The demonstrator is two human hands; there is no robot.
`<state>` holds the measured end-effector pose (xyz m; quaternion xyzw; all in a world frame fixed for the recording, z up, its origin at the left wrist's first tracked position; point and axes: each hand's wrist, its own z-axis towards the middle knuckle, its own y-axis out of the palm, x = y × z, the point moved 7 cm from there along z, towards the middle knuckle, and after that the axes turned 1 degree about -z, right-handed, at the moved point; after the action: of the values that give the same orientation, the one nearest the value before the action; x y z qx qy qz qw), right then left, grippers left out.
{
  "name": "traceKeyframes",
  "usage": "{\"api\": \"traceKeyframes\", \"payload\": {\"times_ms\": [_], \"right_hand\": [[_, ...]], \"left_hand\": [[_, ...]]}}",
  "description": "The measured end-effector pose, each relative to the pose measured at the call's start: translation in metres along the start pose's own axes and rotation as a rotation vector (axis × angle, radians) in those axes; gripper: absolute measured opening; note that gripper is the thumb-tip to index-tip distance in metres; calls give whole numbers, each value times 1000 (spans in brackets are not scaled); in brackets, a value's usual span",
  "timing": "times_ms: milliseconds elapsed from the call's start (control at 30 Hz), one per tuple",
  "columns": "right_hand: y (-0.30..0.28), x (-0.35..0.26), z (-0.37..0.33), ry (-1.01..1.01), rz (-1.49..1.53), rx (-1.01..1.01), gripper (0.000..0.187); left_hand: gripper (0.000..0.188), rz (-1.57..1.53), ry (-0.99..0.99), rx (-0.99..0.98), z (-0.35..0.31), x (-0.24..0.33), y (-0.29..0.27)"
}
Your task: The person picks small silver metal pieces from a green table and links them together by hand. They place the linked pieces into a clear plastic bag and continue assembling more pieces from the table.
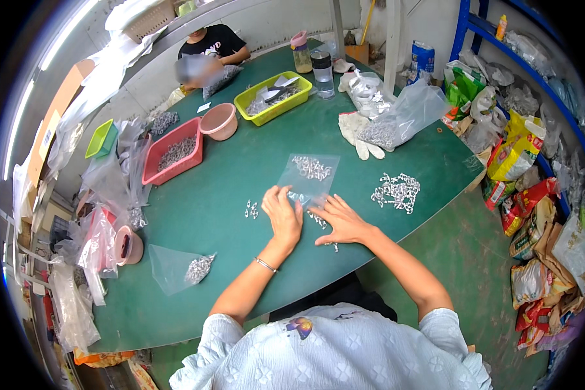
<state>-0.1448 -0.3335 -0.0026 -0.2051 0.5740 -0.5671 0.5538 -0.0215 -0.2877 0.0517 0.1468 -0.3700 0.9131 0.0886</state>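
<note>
A clear plastic bag [304, 184] lies flat on the green table in front of me, with small silvery metal pieces [312, 168] inside its far end. My left hand [283, 216] is at the bag's near left corner, fingers bent, with the bag's edge at the thumb and forefinger. My right hand [342, 221] rests low over the table beside the bag's near edge, its fingers spread. Some loose metal pieces [318, 221] show by its fingertips, partly hidden. To the left of my left hand lie several more loose pieces [251, 209].
A pile of metal pieces [396, 192] lies right. Left is a filled bag [200, 268]. Farther back stand a pink basin [145, 173], pink bowl [219, 123], yellow tray [274, 116], bottles [322, 77], and white glove [355, 133] beside a large bag [409, 114]. Someone sits opposite [221, 42].
</note>
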Motion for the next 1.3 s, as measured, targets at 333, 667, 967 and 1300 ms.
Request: {"api": "traceKeyframes", "payload": {"times_ms": [333,667,967,1300], "right_hand": [[1,-28,-13,-162,43,-93,89],[9,-39,-7,-239,136,-98,44],[12,-66,-53,-255,197,-112,38],[17,-120,-113,-294,218,-151,36]], "left_hand": [[43,-147,-106,-167,18,10,-20],[37,-1873,-1481,-1267,-234,105,-3],[57,-2536,-1533,-614,-213,89,58],[42,-2759,-1725,-314,-232,83,69]]}}
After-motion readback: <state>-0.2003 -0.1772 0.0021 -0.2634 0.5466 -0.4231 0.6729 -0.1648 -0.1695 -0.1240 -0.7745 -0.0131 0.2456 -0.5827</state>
